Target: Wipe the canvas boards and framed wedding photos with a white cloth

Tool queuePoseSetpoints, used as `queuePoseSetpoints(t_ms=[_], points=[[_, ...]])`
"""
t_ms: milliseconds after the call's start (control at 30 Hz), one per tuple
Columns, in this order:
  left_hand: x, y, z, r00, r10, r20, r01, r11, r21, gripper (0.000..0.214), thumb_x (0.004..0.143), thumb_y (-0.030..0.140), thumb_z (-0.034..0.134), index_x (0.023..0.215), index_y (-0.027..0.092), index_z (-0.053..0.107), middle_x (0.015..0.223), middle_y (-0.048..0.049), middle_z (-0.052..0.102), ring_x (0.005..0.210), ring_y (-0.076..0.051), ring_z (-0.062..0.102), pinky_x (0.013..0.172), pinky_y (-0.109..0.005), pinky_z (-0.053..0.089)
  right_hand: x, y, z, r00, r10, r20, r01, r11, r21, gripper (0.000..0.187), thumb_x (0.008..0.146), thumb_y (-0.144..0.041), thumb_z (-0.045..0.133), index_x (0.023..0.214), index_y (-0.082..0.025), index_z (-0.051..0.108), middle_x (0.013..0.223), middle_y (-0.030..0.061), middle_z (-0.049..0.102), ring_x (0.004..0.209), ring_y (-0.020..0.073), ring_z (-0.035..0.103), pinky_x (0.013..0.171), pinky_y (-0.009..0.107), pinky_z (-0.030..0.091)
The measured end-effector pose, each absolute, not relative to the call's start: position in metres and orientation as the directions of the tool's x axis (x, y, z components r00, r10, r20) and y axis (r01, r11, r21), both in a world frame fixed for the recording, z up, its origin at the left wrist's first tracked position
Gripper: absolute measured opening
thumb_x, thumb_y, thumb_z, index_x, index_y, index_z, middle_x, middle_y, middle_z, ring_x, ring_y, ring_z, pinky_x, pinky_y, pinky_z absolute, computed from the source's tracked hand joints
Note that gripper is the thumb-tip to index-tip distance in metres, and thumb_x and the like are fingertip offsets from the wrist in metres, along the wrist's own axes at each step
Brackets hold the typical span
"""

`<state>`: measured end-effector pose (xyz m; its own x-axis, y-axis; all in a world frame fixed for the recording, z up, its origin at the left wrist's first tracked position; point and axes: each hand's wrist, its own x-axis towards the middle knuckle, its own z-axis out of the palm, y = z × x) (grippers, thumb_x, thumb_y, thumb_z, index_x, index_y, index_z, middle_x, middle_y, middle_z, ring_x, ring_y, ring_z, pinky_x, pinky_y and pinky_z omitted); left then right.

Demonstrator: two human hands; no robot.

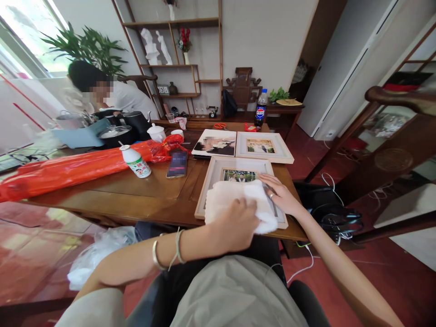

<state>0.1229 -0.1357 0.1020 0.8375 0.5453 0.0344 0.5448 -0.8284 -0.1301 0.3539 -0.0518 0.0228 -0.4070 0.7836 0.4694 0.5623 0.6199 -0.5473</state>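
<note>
A white cloth (235, 200) is spread over the lower part of a light wooden picture frame (206, 181) at the table's front edge. My left hand (235, 223), slightly blurred and with bangles on the wrist, presses down on the cloth with its fingers curled into it. My right hand (279, 194), wearing a ring, lies with fingers stretched out along the frame's right side, touching the cloth's edge. Above the cloth shows part of a photo (240, 175) of people outdoors. Behind it lie a second framed photo (282, 147) and a photo panel (213, 143).
On the wooden table (160, 200) lie a phone (177, 164), a white bottle (135, 161) and a long red plastic-wrapped bundle (75, 168). Orange scissors (220, 126) and a cola bottle (261, 109) are farther back. Another person (129, 97) bends over at left. A chair (384, 154) stands right.
</note>
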Motion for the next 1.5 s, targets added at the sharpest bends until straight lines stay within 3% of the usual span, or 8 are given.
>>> queuePoseSetpoints(t_ms=[300, 433, 633, 900, 1100, 1233, 1367, 1500], points=[[0.147, -0.15, 0.078, 0.875, 0.431, 0.219, 0.452, -0.89, -0.058, 0.03, 0.089, 0.03, 0.051, 0.103, 0.013, 0.072, 0.148, -0.0202, 0.036, 0.137, -0.044, 0.031, 0.104, -0.055, 0.032, 0.355, -0.05, 0.023, -0.385, 0.795, 0.468, 0.543, 0.605, -0.583, 0.05, 0.085, -0.011, 0.042, 0.128, -0.028, 0.06, 0.138, 0.0042, 0.056, 0.133, 0.024, 0.046, 0.114, 0.053, 0.034], [0.151, -0.142, 0.071, 0.877, 0.436, 0.201, 0.457, -0.886, -0.073, 0.029, 0.09, 0.025, 0.049, 0.103, 0.013, 0.072, 0.146, -0.0197, 0.04, 0.136, -0.039, 0.036, 0.106, -0.053, 0.033, 0.353, -0.05, 0.022, -0.362, 0.805, 0.47, 0.543, 0.592, -0.595, 0.056, 0.08, -0.006, 0.042, 0.128, -0.029, 0.06, 0.138, 0.0026, 0.056, 0.133, 0.024, 0.046, 0.115, 0.054, 0.032], [0.125, -0.088, 0.075, 0.798, 0.6, 0.049, 0.599, -0.784, -0.16, 0.029, 0.089, 0.013, 0.048, 0.109, 0.009, 0.069, 0.148, -0.0211, 0.037, 0.138, -0.034, 0.036, 0.106, -0.05, 0.039, 0.354, -0.05, 0.02, -0.395, 0.787, 0.474, 0.555, 0.615, -0.559, 0.058, 0.079, -0.006, 0.042, 0.13, -0.028, 0.058, 0.14, 0.0039, 0.054, 0.135, 0.0249, 0.044, 0.114, 0.057, 0.031], [0.087, -0.026, 0.076, 0.766, 0.632, 0.12, 0.642, -0.741, -0.199, 0.027, 0.091, 0.012, 0.048, 0.112, 0.015, 0.065, 0.148, -0.0135, 0.041, 0.138, -0.027, 0.037, 0.112, -0.04, 0.033, 0.355, -0.05, 0.019, -0.405, 0.778, 0.481, 0.554, 0.627, -0.547, 0.058, 0.079, -0.006, 0.042, 0.131, -0.028, 0.057, 0.141, 0.0032, 0.054, 0.134, 0.0241, 0.044, 0.114, 0.056, 0.033], [0.084, -0.094, 0.107, 0.786, 0.611, -0.097, 0.593, -0.789, -0.165, 0.026, 0.095, 0.02, 0.043, 0.111, 0.015, 0.062, 0.128, -0.0152, 0.058, 0.106, -0.024, 0.062, 0.086, -0.035, 0.05, 0.354, -0.052, 0.022, -0.401, 0.787, 0.469, 0.569, 0.615, -0.546, 0.057, 0.081, -0.008, 0.042, 0.132, -0.03, 0.057, 0.14, 0.0023, 0.055, 0.134, 0.0248, 0.045, 0.114, 0.056, 0.032], [0.068, -0.137, 0.121, 0.851, 0.519, -0.08, 0.51, -0.854, -0.106, 0.023, 0.094, 0.016, 0.044, 0.105, 0.017, 0.065, 0.127, -0.0107, 0.06, 0.112, -0.023, 0.059, 0.091, -0.033, 0.048, 0.354, -0.052, 0.023, -0.405, 0.79, 0.461, 0.563, 0.612, -0.555, 0.057, 0.082, -0.009, 0.043, 0.132, -0.032, 0.056, 0.141, 0.0012, 0.054, 0.135, 0.0241, 0.044, 0.115, 0.055, 0.032], [0.062, -0.133, 0.108, 0.796, 0.602, -0.07, 0.597, -0.799, -0.072, 0.024, 0.094, 0.016, 0.045, 0.107, 0.016, 0.065, 0.128, -0.0114, 0.06, 0.117, -0.023, 0.057, 0.096, -0.034, 0.048, 0.353, -0.052, 0.022, -0.405, 0.786, 0.467, 0.559, 0.617, -0.554, 0.058, 0.081, -0.008, 0.043, 0.132, -0.032, 0.056, 0.141, 0.0009, 0.054, 0.135, 0.0239, 0.044, 0.114, 0.055, 0.033], [0.063, -0.097, 0.079, 0.751, 0.657, 0.061, 0.66, -0.746, -0.092, 0.024, 0.088, 0.016, 0.056, 0.109, 0.018, 0.068, 0.149, -0.0123, 0.04, 0.137, -0.029, 0.039, 0.111, -0.042, 0.035, 0.353, -0.051, 0.02, -0.396, 0.786, 0.475, 0.571, 0.616, -0.543, 0.058, 0.081, -0.006, 0.042, 0.131, -0.03, 0.057, 0.14, 0.0024, 0.055, 0.134, 0.0238, 0.045, 0.114, 0.055, 0.033]])
